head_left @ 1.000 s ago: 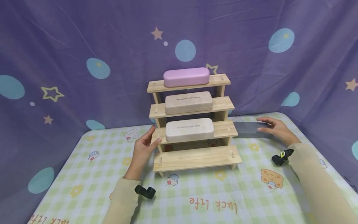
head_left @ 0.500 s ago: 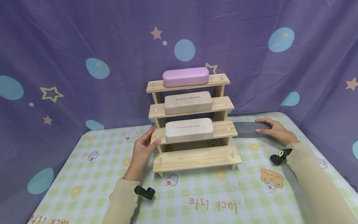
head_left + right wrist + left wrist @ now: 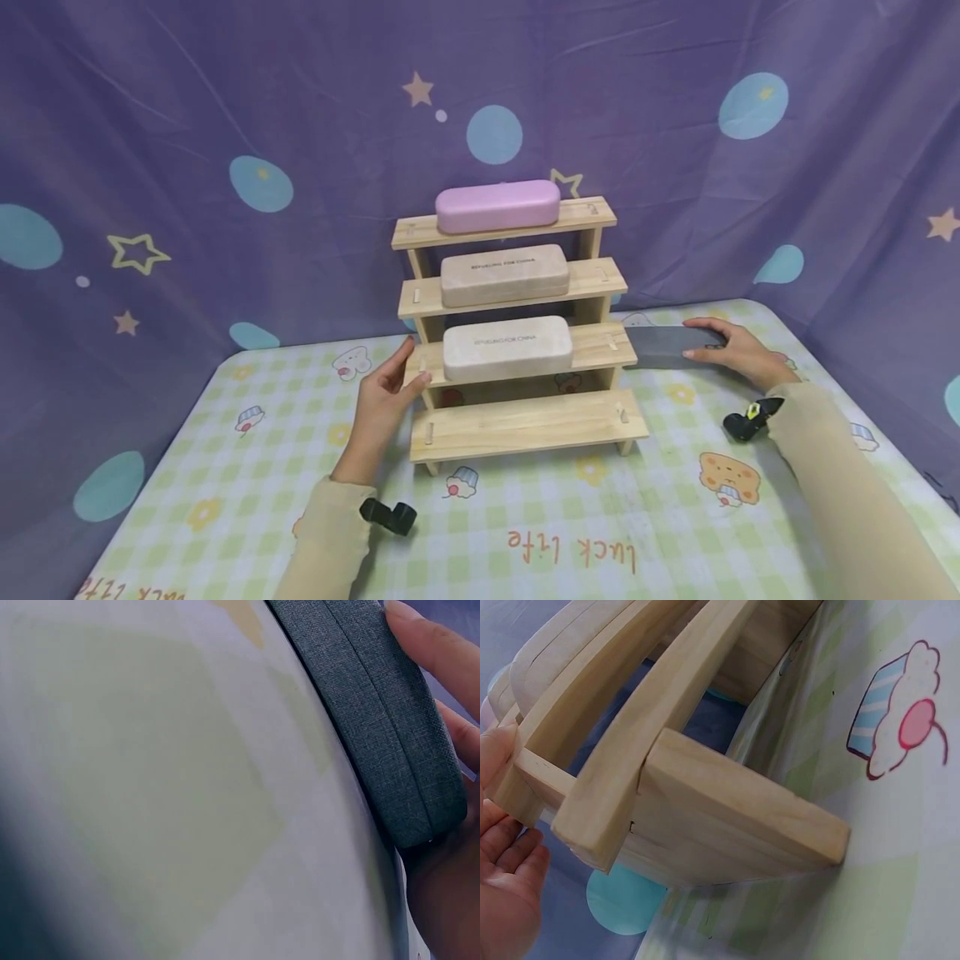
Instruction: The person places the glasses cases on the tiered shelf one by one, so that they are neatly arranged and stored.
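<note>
A four-step wooden display stand [image 3: 525, 425] stands in the middle of the table in the head view. My left hand [image 3: 381, 408] grips the left end of its second step from the bottom, thumb on top. The left wrist view shows the thumb and fingers around that board's end [image 3: 514, 795]. To the right of the stand lies a dark grey fabric glasses case [image 3: 656, 346], partly behind the stand's edge. My right hand [image 3: 742, 354] holds its right end, thumb on the near side. In the right wrist view the case [image 3: 375, 720] shows a seam along its side.
Three glasses cases sit on the steps: pink [image 3: 497, 207] on top, beige [image 3: 505, 279] below it, white [image 3: 507, 350] on the third step. A green checked cloth [image 3: 570, 508] covers the table. A purple curtain [image 3: 337, 100] hangs close behind the stand.
My right hand has shifted slightly left along the grey glasses case. The left hand keeps its grip on the stand, and the stand and the cases on it have not visibly moved.
</note>
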### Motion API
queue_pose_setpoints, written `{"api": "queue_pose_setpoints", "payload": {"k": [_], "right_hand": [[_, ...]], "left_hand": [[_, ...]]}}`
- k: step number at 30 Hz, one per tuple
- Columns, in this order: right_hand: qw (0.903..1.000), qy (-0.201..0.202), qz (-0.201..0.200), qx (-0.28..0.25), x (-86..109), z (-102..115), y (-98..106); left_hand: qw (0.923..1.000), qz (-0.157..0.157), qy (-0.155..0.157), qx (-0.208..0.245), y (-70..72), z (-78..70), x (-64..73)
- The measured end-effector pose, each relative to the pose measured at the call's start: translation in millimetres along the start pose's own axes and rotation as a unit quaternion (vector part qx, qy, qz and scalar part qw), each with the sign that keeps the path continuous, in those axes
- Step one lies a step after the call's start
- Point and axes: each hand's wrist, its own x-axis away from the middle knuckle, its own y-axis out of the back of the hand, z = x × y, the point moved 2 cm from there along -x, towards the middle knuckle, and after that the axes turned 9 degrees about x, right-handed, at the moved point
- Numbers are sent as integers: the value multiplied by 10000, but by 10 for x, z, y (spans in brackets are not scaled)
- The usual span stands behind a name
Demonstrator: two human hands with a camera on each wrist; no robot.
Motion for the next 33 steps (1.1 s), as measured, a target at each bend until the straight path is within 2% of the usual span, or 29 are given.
{"api": "queue_pose_setpoints", "payload": {"k": [9, 19, 33], "right_hand": [[9999, 100, 120, 14, 23, -34, -16], [9993, -31, 166, 331, 17, -59, -1], [9981, -141, -4, 602, 42, 8, 15]], "left_hand": [[10000, 5, 4, -36, -2, 5, 1], [10000, 25, 7, -46, -3, -3, -1], [10000, -20, 16, -93, -6, -1, -14]]}}
